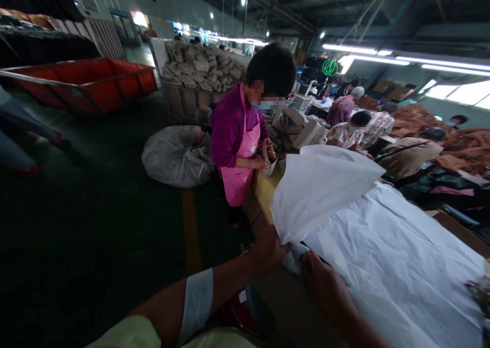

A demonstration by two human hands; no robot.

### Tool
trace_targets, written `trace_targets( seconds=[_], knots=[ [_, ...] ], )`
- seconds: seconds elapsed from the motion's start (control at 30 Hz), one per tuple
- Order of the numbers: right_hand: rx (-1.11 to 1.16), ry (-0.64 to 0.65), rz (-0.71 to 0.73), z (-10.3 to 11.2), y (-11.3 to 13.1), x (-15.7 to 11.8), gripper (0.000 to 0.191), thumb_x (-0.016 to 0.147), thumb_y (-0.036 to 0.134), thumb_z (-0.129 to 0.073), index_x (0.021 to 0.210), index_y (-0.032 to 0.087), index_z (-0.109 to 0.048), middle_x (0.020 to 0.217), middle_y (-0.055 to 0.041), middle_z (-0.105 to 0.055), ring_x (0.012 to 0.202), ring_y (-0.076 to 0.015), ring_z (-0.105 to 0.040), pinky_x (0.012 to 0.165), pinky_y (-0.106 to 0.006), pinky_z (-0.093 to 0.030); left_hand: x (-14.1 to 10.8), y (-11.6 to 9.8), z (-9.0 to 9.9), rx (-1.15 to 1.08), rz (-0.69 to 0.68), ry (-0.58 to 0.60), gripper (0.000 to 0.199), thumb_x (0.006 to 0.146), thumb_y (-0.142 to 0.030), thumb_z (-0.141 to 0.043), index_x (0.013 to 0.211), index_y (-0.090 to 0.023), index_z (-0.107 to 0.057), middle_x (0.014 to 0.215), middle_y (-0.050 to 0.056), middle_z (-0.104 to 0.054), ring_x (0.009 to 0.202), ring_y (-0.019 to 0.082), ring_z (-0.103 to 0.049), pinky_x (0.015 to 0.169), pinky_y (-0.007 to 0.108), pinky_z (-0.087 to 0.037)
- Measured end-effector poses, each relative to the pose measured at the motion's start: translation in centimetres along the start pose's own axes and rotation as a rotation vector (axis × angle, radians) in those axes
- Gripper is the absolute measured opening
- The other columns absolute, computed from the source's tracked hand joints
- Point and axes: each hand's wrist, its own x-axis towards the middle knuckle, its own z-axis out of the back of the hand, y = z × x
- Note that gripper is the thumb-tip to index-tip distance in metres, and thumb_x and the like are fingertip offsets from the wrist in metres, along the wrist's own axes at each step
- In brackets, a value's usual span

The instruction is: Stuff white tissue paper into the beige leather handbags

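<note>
Both my hands are at the near edge of a large white sheet of thin film or fabric (394, 261), which lies spread over the table. My left hand (270, 248) pinches a gathered fold of it, and a white band (196, 306) wraps my left forearm. A raised, pointed flap of the same white material (325, 190) stands up beyond that hand. My right hand (321, 279) is closed on the bunched white material beside my left. The sheet hides most of the tabletop.
A co-worker in a pink apron (239, 169) handles a small item at the table's far end. Beyond stand a white sack (176, 156), a red bin (86, 85) and a cage of tan bundles (201, 67). Seated workers and brown fabric fill the right. A dark floor lies left.
</note>
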Motion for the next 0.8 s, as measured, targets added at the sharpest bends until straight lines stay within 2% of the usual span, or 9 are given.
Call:
trace_targets(
  seconds=[0.07,0.13,0.27,0.37,0.43,0.53,0.6,0.7,0.8],
  knots=[
    [-0.015,-0.031,-0.027,0.4,0.1,-0.2,0.014,0.087,0.029,-0.042,0.092,0.023,-0.053,0.085,-0.0078,-0.074,0.075,-0.0241,-0.073,0.065,-0.034,-0.053,0.1,0.4,-0.4,0.022,-0.02,-0.094,0.072,0.08,-0.018,-0.077,0.146,-0.014,-0.048,0.145,0.016,-0.058,0.135,0.033,-0.055,0.119,0.047,-0.043],
    [-0.011,-0.059,-0.024,0.5,0.3,-0.4,0.026,0.089,0.032,-0.043,0.11,0.021,-0.054,0.101,-0.0107,-0.077,0.092,-0.0259,-0.076,0.076,-0.036,-0.057,0.1,0.7,-0.5,0.025,-0.011,-0.165,0.085,0.077,-0.017,-0.079,0.151,-0.012,-0.038,0.149,0.019,-0.052,0.137,0.033,-0.053,0.121,0.046,-0.041],
    [-0.077,-0.008,-0.064,0.4,0.9,-0.6,0.062,0.091,0.047,-0.051,0.144,0.015,-0.046,0.125,-0.0176,-0.072,0.111,-0.0348,-0.072,0.088,-0.048,-0.058,0.3,0.1,0.3,0.017,0.05,-0.103,0.084,0.076,-0.014,-0.077,0.151,-0.017,-0.039,0.147,0.014,-0.056,0.132,0.031,-0.058,0.117,0.041,-0.047],
    [-0.033,0.067,-0.042,0.7,1.5,-0.4,0.049,0.094,0.045,-0.046,0.132,0.019,-0.062,0.129,-0.0148,-0.071,0.115,-0.0339,-0.07,0.092,-0.045,-0.055,0.5,-0.9,1.2,-0.022,0.081,-0.054,0.076,0.074,-0.007,-0.073,0.145,-0.018,-0.048,0.144,0.01,-0.06,0.131,0.028,-0.058,0.115,0.038,-0.048],
    [0.024,0.133,-0.016,1.4,1.8,-0.2,0.04,0.098,0.047,-0.041,0.111,0.024,-0.071,0.115,-0.0107,-0.077,0.107,-0.0301,-0.072,0.087,-0.038,-0.053,0.5,-1.2,1.5,-0.032,0.118,-0.016,0.066,0.074,-0.004,-0.072,0.137,-0.017,-0.057,0.138,0.009,-0.065,0.127,0.027,-0.061,0.112,0.036,-0.049],
    [0.078,0.262,-0.054,2.4,2.2,0.1,0.04,0.098,0.05,-0.038,0.088,0.025,-0.067,0.088,-0.0053,-0.076,0.085,-0.0253,-0.073,0.072,-0.033,-0.049,0.5,-1.5,1.5,-0.012,0.147,0.071,0.046,0.074,-0.008,-0.072,0.12,-0.015,-0.069,0.123,0.008,-0.073,0.112,0.027,-0.068,0.1,0.033,-0.055],
    [0.12,0.355,-0.057,2.9,2.5,0.4,0.039,0.096,0.05,-0.038,0.085,0.023,-0.063,0.085,-0.0047,-0.074,0.082,-0.0245,-0.071,0.071,-0.032,-0.048,0.5,-1.5,1.2,0.027,0.147,0.118,0.039,0.074,-0.012,-0.072,0.113,-0.014,-0.072,0.117,0.009,-0.075,0.106,0.028,-0.071,0.093,0.033,-0.057],
    [0.159,0.409,-0.026,2.9,2.9,0.8,0.039,0.094,0.045,-0.034,0.092,0.021,-0.064,0.098,-0.0101,-0.076,0.095,-0.0273,-0.071,0.083,-0.034,-0.051,0.8,-1.6,1.3,0.077,0.228,0.158,0.039,0.075,-0.017,-0.074,0.114,-0.012,-0.072,0.117,0.012,-0.075,0.108,0.031,-0.07,0.095,0.037,-0.057],
    [0.151,0.364,-0.019,2.5,2.9,1.1,0.039,0.092,0.041,-0.034,0.102,0.02,-0.066,0.113,-0.0142,-0.075,0.107,-0.0286,-0.07,0.093,-0.037,-0.051,1.2,-1.6,2.3,-0.138,0.291,0.217,0.048,0.073,-0.024,-0.081,0.119,-0.015,-0.071,0.121,0.009,-0.074,0.116,0.029,-0.067,0.103,0.038,-0.053]
  ],
)
